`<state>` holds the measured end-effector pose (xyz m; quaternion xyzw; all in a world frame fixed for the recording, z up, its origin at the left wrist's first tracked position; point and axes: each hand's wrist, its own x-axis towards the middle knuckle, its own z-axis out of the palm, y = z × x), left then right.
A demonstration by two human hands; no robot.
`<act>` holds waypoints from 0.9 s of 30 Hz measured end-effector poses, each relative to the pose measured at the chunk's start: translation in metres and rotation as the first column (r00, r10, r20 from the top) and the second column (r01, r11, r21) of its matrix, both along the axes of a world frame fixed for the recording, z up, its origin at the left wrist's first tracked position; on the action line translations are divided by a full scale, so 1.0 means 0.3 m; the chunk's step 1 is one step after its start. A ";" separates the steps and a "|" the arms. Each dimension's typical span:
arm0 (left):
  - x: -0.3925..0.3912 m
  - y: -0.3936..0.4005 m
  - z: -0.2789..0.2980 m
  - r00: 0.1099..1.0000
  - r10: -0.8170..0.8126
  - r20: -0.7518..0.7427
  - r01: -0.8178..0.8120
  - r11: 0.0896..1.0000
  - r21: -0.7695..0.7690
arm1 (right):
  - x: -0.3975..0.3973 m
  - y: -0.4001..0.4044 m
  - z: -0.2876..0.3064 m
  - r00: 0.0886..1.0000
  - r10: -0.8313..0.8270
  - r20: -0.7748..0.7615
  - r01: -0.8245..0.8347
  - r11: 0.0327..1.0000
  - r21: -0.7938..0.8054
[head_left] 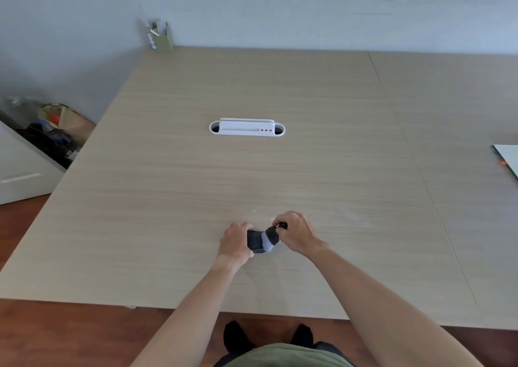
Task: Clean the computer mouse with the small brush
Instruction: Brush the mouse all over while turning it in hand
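Mouse, dark grey with a paler band across it, sits low on the bench near its front edge, between both hands. Left hand curls its fingers round the mouse's left end, gripping it. Right hand pinches a small dark brush with bent fingers at the mouse's right end.

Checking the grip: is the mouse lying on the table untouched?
No, the left hand grips the mouse while the right hand works at it.
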<state>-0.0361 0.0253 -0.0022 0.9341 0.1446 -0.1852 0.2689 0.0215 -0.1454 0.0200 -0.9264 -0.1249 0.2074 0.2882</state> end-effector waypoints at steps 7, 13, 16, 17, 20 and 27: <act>0.018 0.010 -0.004 0.998 -0.060 0.015 0.060 0.997 0.042 | 0.013 0.007 -0.009 0.995 -0.101 -0.023 0.103 0.989 0.105; 0.017 0.018 -0.003 0.998 -0.042 0.046 0.040 0.998 0.047 | 0.004 0.021 -0.022 0.989 -0.121 0.082 0.127 0.990 -0.069; -0.003 0.010 -0.006 0.999 0.038 0.019 -0.039 0.998 0.048 | 0.008 0.035 -0.017 0.983 -0.176 0.048 0.174 0.984 0.048; -0.010 0.002 -0.009 0.996 0.086 -0.002 -0.086 0.996 0.038 | 0.009 0.041 -0.014 0.986 -0.164 -0.003 0.163 0.982 0.097; -0.027 -0.023 -0.019 0.983 0.180 -0.033 -0.178 0.983 0.045 | 0.004 0.057 -0.019 0.990 -0.070 -0.120 0.083 0.991 0.109; -0.006 -0.037 -0.016 0.978 0.196 -0.073 -0.196 0.981 0.005 | 0.004 0.062 -0.021 0.982 -0.171 0.085 0.174 0.984 -0.036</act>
